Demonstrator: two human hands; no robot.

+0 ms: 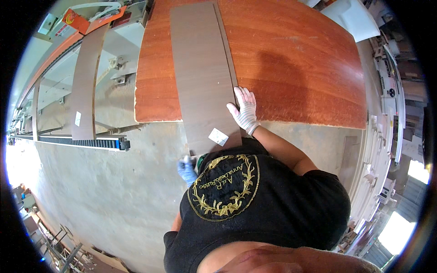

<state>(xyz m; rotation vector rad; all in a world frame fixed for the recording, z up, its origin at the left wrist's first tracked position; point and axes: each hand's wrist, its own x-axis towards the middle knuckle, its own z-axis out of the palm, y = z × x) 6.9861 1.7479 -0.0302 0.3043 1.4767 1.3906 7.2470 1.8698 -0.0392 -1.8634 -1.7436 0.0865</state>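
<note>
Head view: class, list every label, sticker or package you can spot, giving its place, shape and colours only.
White label: near end of the long brown panel, tilted rectangle.
White sticker: on the narrower brown panel at left, small upright rectangle.
Orange package: top left on the machine, boxy, orange and white.

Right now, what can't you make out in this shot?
Left hand: head view, blurred, partly behind the black shirt; fingers unclear.
Brown panel: head view, near corner under the shirt.
White label: head view, print too small.
</note>
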